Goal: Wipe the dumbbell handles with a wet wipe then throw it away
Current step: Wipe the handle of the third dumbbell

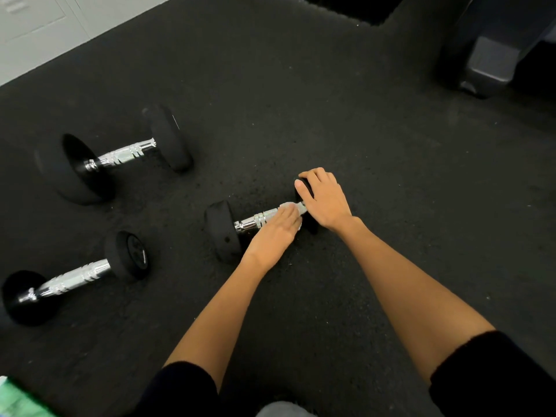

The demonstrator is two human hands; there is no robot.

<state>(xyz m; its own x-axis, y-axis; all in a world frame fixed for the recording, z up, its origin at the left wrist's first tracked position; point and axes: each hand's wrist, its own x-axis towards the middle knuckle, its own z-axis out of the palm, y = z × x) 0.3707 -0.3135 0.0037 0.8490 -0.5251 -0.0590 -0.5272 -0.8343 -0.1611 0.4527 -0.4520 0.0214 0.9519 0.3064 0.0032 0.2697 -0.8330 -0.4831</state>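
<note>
A small black dumbbell (pixel 224 233) with a chrome handle lies on the dark rubber floor in the middle. My left hand (pixel 275 233) lies over the right part of its handle, fingers wrapped on a white wet wipe (pixel 296 207) that peeks out past the fingertips. My right hand (pixel 323 200) grips the dumbbell's right head from above and hides most of it. A larger dumbbell (pixel 114 155) lies at the upper left, and a third one (pixel 75 279) at the lower left.
A green and white pack (pixel 18 400) shows at the bottom left corner. A grey equipment foot (pixel 487 67) stands at the upper right. A pale wall (pixel 45 31) borders the floor mat at the upper left.
</note>
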